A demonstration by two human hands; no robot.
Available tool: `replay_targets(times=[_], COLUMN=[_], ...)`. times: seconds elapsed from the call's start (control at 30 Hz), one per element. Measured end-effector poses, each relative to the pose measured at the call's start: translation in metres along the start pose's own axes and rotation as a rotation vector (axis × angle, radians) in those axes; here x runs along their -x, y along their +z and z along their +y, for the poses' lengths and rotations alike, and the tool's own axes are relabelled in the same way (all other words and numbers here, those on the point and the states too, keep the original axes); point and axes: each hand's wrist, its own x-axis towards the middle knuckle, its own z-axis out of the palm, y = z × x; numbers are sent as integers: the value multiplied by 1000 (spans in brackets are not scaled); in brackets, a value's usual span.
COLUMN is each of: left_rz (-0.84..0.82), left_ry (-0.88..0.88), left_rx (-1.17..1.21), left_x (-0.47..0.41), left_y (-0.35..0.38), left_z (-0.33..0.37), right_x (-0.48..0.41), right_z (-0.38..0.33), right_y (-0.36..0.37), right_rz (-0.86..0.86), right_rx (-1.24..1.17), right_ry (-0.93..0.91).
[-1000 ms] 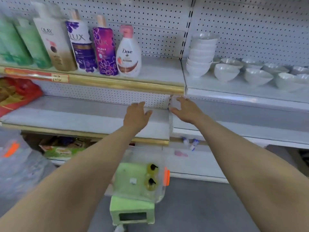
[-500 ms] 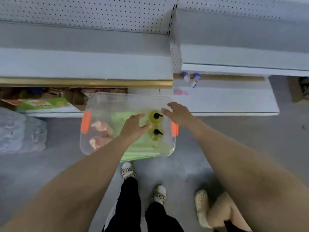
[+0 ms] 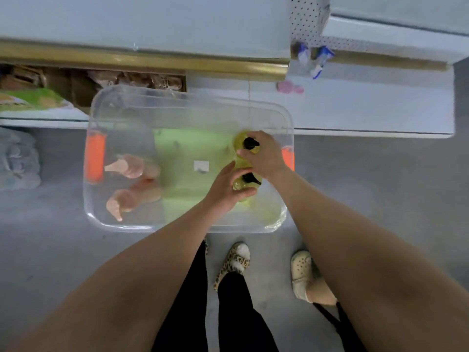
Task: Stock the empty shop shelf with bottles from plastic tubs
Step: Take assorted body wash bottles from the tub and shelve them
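Note:
A clear plastic tub with orange handles stands on a green stool below me. Two yellow bottles with black pump tops stand at its right end. My right hand curls round the farther yellow bottle. My left hand wraps round the nearer yellow bottle, thumb in front and fingers behind. Two pink bottles lie on their sides at the tub's left end. The empty white shelf with a gold front strip runs above the tub.
A low white base shelf behind the tub holds green packets at left and a pink item. Wrapped grey packs sit on the floor at left. My feet and another person's white shoe stand close to the tub.
My view has dropped from the shelves to the tub. Both hands came down from the empty shelf's edge into the tub and closed on the two yellow bottles.

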Motion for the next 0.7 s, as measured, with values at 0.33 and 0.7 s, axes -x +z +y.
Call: replay_targets(times=[0.33, 0.7], left_rz=[50, 18], left_ry=[-22, -7], left_rx=[28, -13], left_x=[-11, -16], left_y=[7, 4], left_z=[-7, -14], right_x=[-19, -15], right_z=[-2, 11], right_y=[15, 15], right_rz=[77, 89], right_rx=[-54, -250], right_ry=[-40, -17])
